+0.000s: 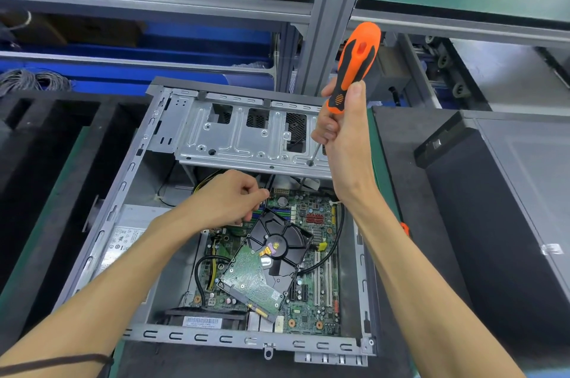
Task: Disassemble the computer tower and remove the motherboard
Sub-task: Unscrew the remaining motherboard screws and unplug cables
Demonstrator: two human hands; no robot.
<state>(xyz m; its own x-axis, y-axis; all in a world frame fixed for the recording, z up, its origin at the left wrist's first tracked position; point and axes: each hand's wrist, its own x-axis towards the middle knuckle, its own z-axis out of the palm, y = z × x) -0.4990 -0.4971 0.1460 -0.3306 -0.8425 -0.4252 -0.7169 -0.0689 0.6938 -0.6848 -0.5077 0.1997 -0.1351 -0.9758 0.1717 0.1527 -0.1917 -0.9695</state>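
The open computer tower (145, 143) lies on its side in the middle of the bench. Its green motherboard (314, 300) sits in the bottom, with a loose hard drive (271, 257) lying on it, circuit side up. My right hand (345, 137) grips an orange and black screwdriver (354, 63); its tip touches a screw on the silver drive cage (246, 137). My left hand (228, 202) reaches under the cage near the cables, fingers curled and pinched; what they hold is hidden.
A silver power supply (123, 239) fills the tower's left side. A black side panel or second case (505, 208) stands at the right. Black foam trays (52, 137) lie at the left. A grey aluminium post (327, 17) rises behind the tower.
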